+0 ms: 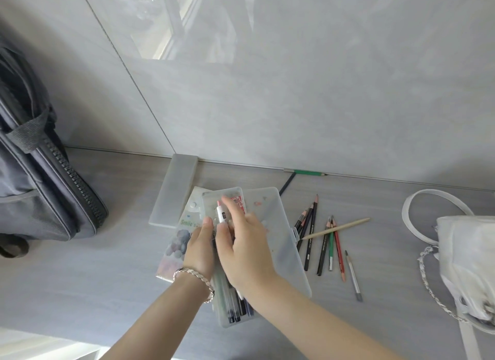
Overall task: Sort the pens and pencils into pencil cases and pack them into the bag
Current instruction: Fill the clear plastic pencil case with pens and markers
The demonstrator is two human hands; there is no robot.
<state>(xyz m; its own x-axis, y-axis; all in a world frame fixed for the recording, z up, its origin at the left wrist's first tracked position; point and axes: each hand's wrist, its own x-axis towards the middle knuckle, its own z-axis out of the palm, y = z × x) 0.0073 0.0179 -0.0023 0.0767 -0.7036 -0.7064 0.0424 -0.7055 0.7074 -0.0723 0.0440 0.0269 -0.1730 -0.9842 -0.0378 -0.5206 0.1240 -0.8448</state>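
Hands (242, 241) with pen (221, 212) over pen-filled case (223, 321)

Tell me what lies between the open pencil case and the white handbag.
Loose pencils lie scattered on the table between the case and the handbag, as the head view shows.

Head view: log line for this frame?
stage: pens into case | right hand: pinches white pen | left hand: at case, grip hidden | pencils: loose on table

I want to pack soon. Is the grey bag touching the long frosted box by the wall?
Apart. The head view shows a strip of table between the grey bag and the frosted box.
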